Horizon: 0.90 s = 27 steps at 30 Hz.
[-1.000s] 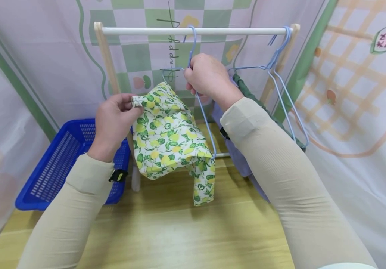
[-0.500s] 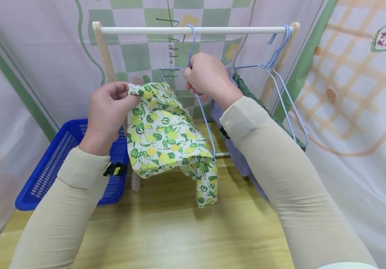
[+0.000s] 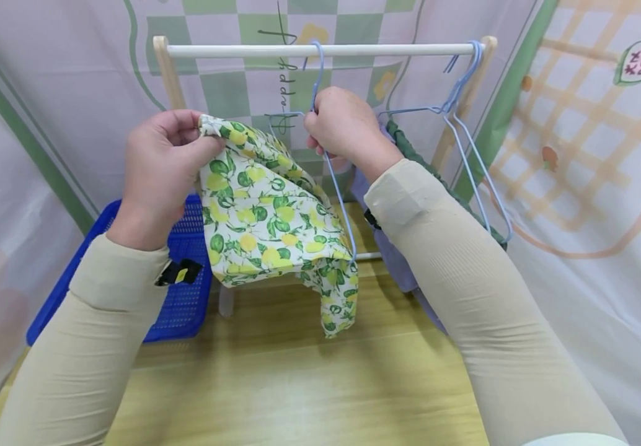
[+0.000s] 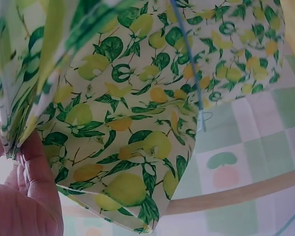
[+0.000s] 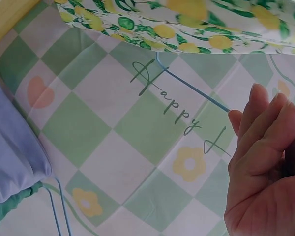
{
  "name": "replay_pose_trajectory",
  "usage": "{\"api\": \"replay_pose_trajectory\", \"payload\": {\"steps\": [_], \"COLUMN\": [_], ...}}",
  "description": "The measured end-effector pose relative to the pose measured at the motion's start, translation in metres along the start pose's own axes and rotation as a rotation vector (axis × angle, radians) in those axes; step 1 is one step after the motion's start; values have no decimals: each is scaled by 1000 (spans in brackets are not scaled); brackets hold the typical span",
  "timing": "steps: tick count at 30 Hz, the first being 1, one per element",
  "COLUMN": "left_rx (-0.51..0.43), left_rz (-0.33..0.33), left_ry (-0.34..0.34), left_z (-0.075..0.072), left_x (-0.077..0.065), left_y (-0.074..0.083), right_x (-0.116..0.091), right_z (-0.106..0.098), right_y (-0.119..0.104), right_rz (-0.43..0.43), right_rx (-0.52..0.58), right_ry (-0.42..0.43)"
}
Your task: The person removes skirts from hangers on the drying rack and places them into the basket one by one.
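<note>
A white garment with a lemon and leaf print (image 3: 265, 210) hangs partly on a blue wire hanger (image 3: 336, 189); one narrow tube of its cloth drops at the hanger's right end. My left hand (image 3: 155, 164) pinches the garment's gathered upper left edge between thumb and fingers, seen again in the left wrist view as bunched cloth (image 4: 19, 123). With curled fingers my right hand (image 3: 345, 124) grips the hanger just below its hook, which sits over the white rail (image 3: 231, 51). Part of the hanger is hidden behind the cloth.
On the rail's right end hang more blue hangers (image 3: 455, 93) with purple cloth (image 3: 393, 260) and dark green cloth (image 3: 410, 152), partly behind my right arm. A blue perforated basket (image 3: 178, 332) stands left of the rack, on the wooden surface (image 3: 298, 378).
My left hand has moved up and to the left, drawing the garment's edge with it and spreading the cloth wider. The right hand and hanger have stayed nearly still.
</note>
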<state>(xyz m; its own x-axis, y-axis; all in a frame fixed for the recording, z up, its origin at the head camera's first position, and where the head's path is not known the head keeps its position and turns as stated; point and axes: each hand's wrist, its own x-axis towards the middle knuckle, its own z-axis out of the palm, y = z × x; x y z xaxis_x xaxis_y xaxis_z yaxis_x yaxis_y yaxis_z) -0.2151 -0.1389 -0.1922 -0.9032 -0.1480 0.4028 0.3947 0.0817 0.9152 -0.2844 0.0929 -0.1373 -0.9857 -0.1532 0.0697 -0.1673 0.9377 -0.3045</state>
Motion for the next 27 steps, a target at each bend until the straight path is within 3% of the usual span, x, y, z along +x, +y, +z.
{"api": "replay_pose_trajectory", "payload": {"steps": [5,12,27], "left_rx": [-43,-6,-81], "left_rz": [42,109,169], "left_ry": [21,43,55], "left_z": [-4,-9,-26], "left_x": [2,1,-3], "left_y": [11,25,49], "right_x": [0,1,0], "right_z": [0,0,1], "right_y": [1,3,6], "right_rz": [4,2,-7], "right_rx": [7,16,11], "right_ry": [-4,2,5]}}
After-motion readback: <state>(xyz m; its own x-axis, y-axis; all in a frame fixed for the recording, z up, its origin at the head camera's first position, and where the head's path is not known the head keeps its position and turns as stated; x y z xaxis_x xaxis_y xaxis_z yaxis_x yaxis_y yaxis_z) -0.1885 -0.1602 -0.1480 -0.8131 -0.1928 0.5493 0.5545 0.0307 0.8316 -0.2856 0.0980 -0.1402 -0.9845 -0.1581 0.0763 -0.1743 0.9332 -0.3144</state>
